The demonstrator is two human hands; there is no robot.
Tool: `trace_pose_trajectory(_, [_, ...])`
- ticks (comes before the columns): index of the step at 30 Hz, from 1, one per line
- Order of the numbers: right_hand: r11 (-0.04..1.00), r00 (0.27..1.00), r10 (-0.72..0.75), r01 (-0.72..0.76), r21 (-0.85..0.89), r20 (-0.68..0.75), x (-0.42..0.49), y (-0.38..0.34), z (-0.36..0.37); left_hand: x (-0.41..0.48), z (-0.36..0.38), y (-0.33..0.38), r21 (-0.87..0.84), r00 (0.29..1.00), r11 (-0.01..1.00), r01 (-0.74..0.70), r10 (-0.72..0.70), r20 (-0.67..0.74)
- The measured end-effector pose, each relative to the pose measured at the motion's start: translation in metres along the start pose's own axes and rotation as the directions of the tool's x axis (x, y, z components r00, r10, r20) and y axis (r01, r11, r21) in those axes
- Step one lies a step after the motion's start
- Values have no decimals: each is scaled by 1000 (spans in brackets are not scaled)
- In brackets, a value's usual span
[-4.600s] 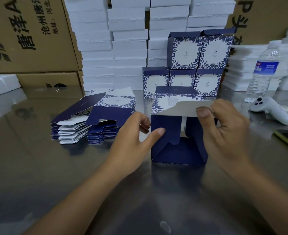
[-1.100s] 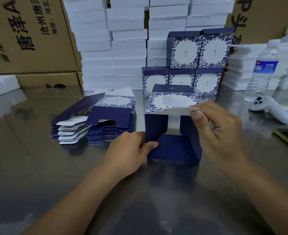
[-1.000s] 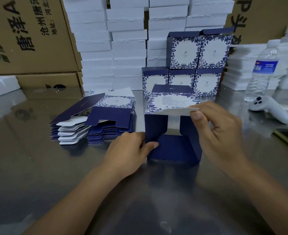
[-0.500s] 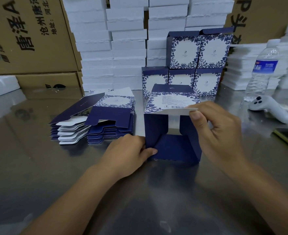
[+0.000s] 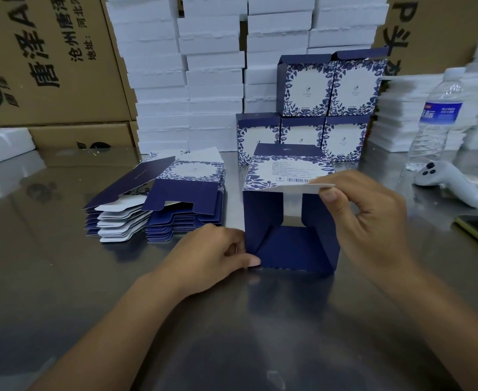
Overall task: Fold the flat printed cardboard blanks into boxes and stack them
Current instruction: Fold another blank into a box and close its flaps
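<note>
On the steel table (image 5: 63, 277) before us stands the half-folded box (image 5: 288, 246), open end toward us. Our left hand (image 5: 212, 258) pinches its lower left corner, and our right hand (image 5: 373, 221) pinches its white top flap (image 5: 297, 189). Flat blanks (image 5: 181, 204) lie just left.

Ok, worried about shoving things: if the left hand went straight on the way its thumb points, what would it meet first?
The half-folded box: the left hand touches its lower left corner, thumb aimed right along the bottom edge.
</note>
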State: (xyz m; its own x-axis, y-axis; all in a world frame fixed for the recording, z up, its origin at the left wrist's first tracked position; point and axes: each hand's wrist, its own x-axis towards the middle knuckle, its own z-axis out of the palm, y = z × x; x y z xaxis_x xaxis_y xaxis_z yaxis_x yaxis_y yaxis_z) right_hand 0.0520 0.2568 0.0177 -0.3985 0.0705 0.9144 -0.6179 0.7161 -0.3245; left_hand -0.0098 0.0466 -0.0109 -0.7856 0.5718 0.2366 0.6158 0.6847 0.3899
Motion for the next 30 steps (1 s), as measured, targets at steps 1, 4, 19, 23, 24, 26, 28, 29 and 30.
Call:
trace_pose_trajectory(1, [1000,1000,-8,8,7,3,0,0,0,0,-3,1,-79,999,997,7,-10,-30])
trace_pose_trajectory(4, [998,998,-60,59,29,18,-1,-1,0,-1,-8,5,-268,969,962,-52,-16,-245])
trace_pose_trajectory(19, [997,987,79,-77,-19,142,-2,-14,5,-4,-10,41,-259,817,937,-236,48,-574])
trace_pose_trajectory(23, [997,994,63,-66,42,88,-3,-15,7,-5,-9,47,-104,738,958,-267,134,-662])
trace_pose_trajectory(24, [996,994,66,-71,56,83,-3,-14,8,-5,-8,49,-49,709,958,-282,174,-684])
trace_pose_trajectory(26, [997,995,57,-61,55,76,-5,-15,10,-4,-4,53,22,651,944,-328,243,-719])
trace_pose_trajectory(28, [998,997,39,-42,46,68,-6,-15,12,-2,-1,56,-13,627,925,-379,247,-739])
trace_pose_trajectory(29, [999,997,28,-31,43,66,-6,-15,12,-2,0,56,-59,630,918,-393,222,-744])
trace_pose_trajectory(30, [999,998,17,-20,39,67,-6,-15,13,-2,0,56,-101,638,912,-399,197,-744])
